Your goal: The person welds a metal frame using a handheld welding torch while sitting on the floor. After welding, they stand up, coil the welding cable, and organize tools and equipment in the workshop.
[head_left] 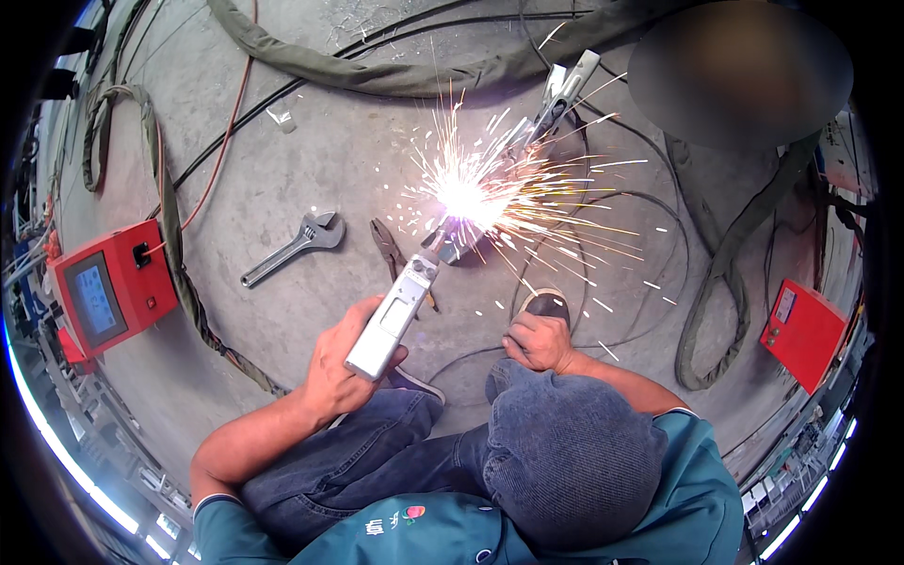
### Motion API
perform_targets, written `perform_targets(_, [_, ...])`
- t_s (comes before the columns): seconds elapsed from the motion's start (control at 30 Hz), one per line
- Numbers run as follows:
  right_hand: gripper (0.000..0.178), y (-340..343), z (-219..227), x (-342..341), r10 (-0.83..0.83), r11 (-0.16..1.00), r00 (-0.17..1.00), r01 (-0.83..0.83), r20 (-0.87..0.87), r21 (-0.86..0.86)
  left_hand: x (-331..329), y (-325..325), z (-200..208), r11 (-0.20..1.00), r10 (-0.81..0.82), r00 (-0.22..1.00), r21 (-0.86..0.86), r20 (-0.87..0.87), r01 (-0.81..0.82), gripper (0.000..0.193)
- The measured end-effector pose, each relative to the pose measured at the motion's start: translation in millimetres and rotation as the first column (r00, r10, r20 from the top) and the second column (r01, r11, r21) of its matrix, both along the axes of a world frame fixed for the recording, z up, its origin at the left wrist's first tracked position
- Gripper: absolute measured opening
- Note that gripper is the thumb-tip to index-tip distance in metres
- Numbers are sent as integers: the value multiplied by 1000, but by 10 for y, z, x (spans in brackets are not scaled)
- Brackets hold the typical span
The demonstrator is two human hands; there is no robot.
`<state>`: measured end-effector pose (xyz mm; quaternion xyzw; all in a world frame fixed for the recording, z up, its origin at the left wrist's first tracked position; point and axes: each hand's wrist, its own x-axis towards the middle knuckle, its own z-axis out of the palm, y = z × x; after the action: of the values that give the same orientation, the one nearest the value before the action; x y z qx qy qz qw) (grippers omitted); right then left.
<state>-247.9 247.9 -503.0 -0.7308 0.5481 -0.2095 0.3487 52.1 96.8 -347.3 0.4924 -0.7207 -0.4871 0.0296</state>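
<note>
My left hand [353, 344] is wrapped around a silver handheld welding torch [394, 320]. The torch points away from me, and its nozzle meets a bright white glare with sparks flying mostly to the right. Beneath the glare, part of a metal workpiece [461, 247] shows; the rest is washed out. A silver clamp [565, 92] stands at the workpiece's far right end, its grip partly hidden by sparks. My right hand [539, 341] is closed in a fist just in front of my dark shoe [547, 305]; whatever its fingers hold, if anything, is hidden.
An adjustable wrench [297, 247] lies left of dark pliers [388, 247], which the torch partly covers. A red box with a screen [113, 292] stands at left, another red box [803, 334] at right. A thick sheathed hose [377, 71] and several cables cross the concrete floor. A blurred oval covers the upper right.
</note>
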Motion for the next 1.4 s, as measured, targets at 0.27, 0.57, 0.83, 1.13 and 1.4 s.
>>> perform_targets(0.27, [12,17,-17,4,1,1000,1000,-1,7,8,17,65,51,990,97,995,102,33,-100,64])
perform_targets(0.57, [13,-20,19,31,-10,1000,1000,10,-6,-6,365,-96,349,960,-89,996,-267,10,89,52])
perform_targets(0.83, [11,-26,-3,38,-6,1000,1000,5,-14,-18,518,-63,242,974,215,975,-57,-64,-218,57])
perform_targets(1.13, [10,-27,6,70,-31,999,1000,31,-3,-20,376,-8,163,985,43,998,-167,-44,-50,59])
perform_targets(1.4, [11,-40,23,74,-39,999,999,38,-20,-24,135,46,63,999,53,998,0,-19,-53,59])
